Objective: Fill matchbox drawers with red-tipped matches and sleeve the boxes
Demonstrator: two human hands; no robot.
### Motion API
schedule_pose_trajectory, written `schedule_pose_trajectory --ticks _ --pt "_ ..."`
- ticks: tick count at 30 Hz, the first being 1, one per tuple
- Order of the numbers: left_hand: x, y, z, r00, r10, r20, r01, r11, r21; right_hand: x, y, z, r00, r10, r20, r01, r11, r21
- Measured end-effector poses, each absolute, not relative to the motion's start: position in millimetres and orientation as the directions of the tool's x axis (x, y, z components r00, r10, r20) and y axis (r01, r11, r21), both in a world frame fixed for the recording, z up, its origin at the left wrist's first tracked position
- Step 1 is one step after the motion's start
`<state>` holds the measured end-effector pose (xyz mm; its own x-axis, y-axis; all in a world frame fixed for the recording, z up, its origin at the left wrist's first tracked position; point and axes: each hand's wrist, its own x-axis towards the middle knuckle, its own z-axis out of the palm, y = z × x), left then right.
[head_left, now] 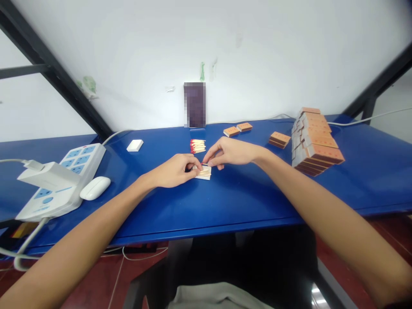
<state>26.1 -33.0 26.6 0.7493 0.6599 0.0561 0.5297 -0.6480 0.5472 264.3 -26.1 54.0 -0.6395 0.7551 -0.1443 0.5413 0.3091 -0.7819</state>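
Observation:
A small white matchbox tray point(206, 176) with pale matchsticks in it lies on the blue table in front of me. My left hand point(179, 170) is closed over its left end, thumb and fingers on the tray. From the right, my right hand point(229, 151) reaches to the tray's far edge, its fingertips pinched. A red match head shows at these fingertips; most of that match is hidden. Just beyond the hands is a small pile of matches point(198, 146), red heads to the left.
Stacked orange matchboxes point(317, 141) stand at the right, with a loose pair point(279, 139) beside them. Two more matchboxes point(231, 131) lie near the wall. At the left are a small white box point(135, 145), a power strip point(64, 180) and a white earphone case point(95, 188).

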Motion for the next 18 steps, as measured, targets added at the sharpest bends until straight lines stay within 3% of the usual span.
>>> schedule_pose_trajectory --ticks 9,14,18 --pt "29 -39 32 0.746 0.665 0.016 0.56 -0.64 0.526 264 -28 56 -0.643 0.741 -0.192 0.554 0.277 -0.785" --pt "30 -41 29 0.732 0.675 0.089 0.568 -0.677 0.468 260 -35 57 -0.681 0.71 -0.178 0.578 0.372 -0.726" --pt "31 -39 25 0.749 0.654 0.109 0.537 -0.695 0.479 252 -40 55 -0.7 0.71 -0.074 0.564 0.486 -0.668"
